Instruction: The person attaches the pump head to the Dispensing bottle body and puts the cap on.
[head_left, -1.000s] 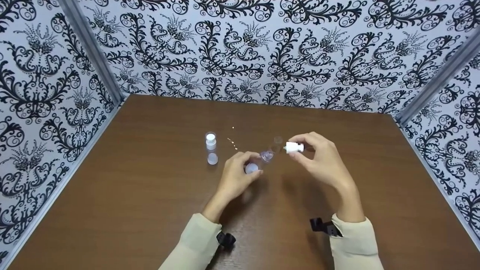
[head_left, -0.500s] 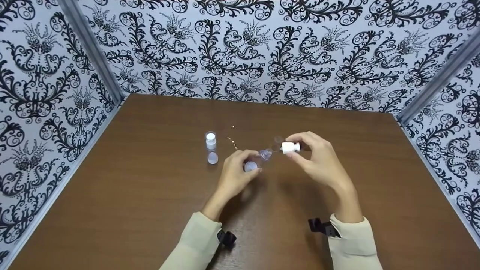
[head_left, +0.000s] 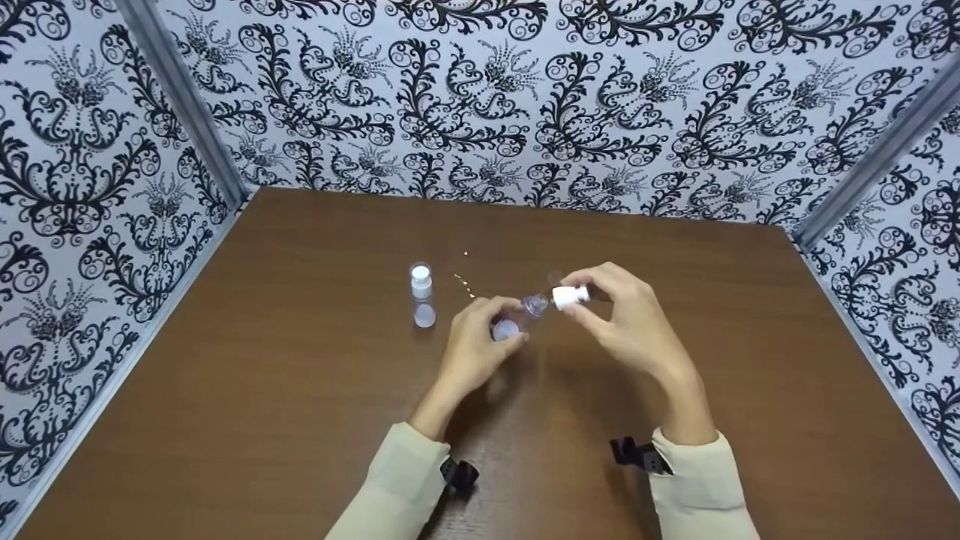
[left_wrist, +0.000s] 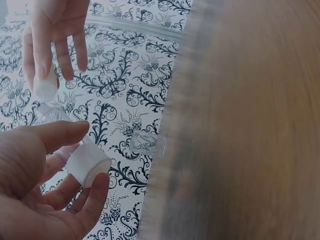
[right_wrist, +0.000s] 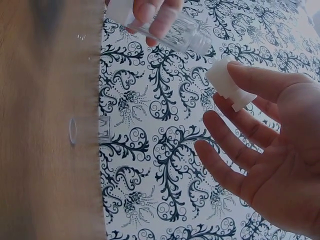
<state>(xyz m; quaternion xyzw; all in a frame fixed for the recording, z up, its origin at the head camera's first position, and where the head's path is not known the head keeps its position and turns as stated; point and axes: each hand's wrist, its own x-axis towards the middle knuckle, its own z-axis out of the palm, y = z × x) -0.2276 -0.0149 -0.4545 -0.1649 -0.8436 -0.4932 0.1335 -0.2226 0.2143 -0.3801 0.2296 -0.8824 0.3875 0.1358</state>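
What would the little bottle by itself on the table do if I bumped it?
The little bottle would probably tip, because it stands tall and narrow. It might then roll, since its sides look round. Probably light too: small and partly see-through.

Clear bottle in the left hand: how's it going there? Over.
Left hand grips clear bottle. Right hand pinches white top, close to bottle's neck, not on it. Nothing visible between them. Clear cylinder on table beyond.

The brown table [head_left: 285,405] carries an upright, white-topped clear bottle [head_left: 421,289]; right of that bottle sit pale specks [head_left: 465,283] and, farther right, a clear cap [right_wrist: 91,131].
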